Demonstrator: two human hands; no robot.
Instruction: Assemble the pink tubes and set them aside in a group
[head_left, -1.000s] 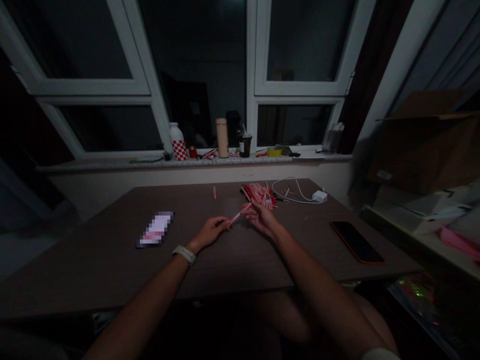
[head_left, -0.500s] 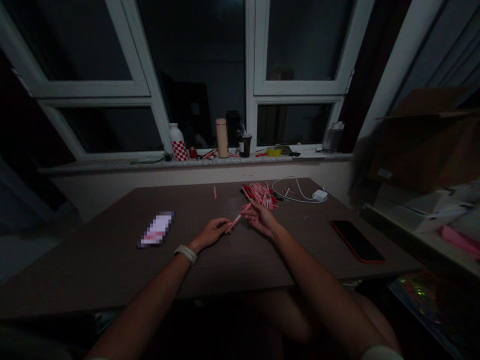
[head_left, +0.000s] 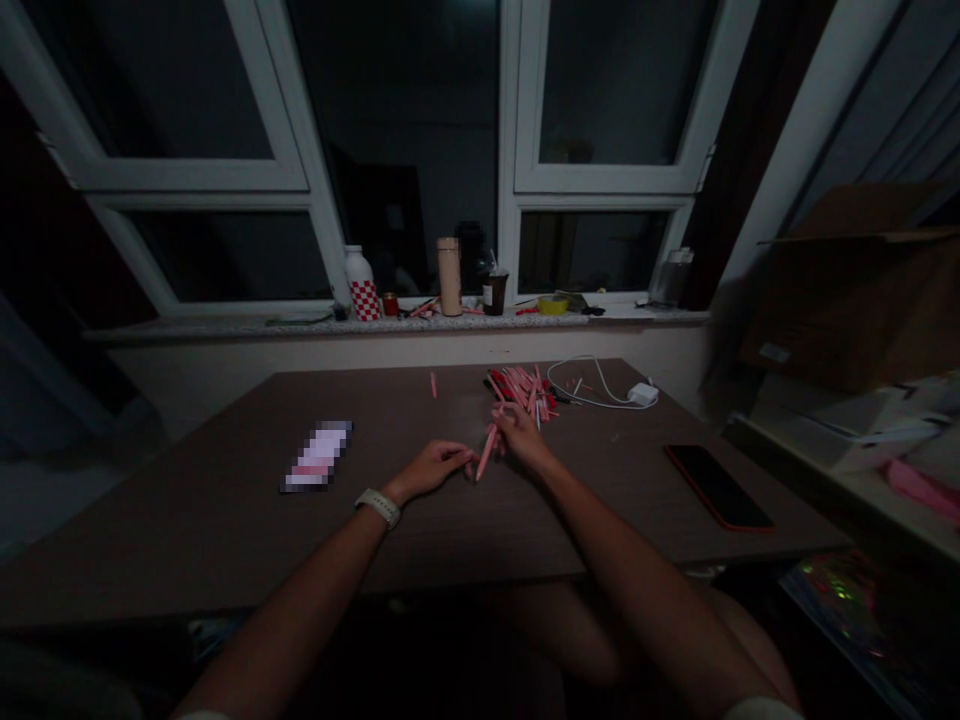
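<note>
A slim pink pen is tilted above the table, its lower tip toward me. My right hand is closed around its upper part with thumb and fingers. My left hand, with a pale watch strap on the wrist, is just left of the pen. Its fingers are stretched toward the lower half, and I cannot tell if they touch it. Behind my right hand lies a heap of pink pens and pen parts with some red and dark pieces. A single pink piece lies apart, farther left.
A lit phone lies left on the table; a dark phone with a red edge lies right. A white charger with its cable is behind. Bottles and a cup line the windowsill. Cardboard boxes stand right.
The pen has turned steeper, and the white section seen midway along it no longer shows. My left fingers have come off its lower end. The view has shifted slightly.
</note>
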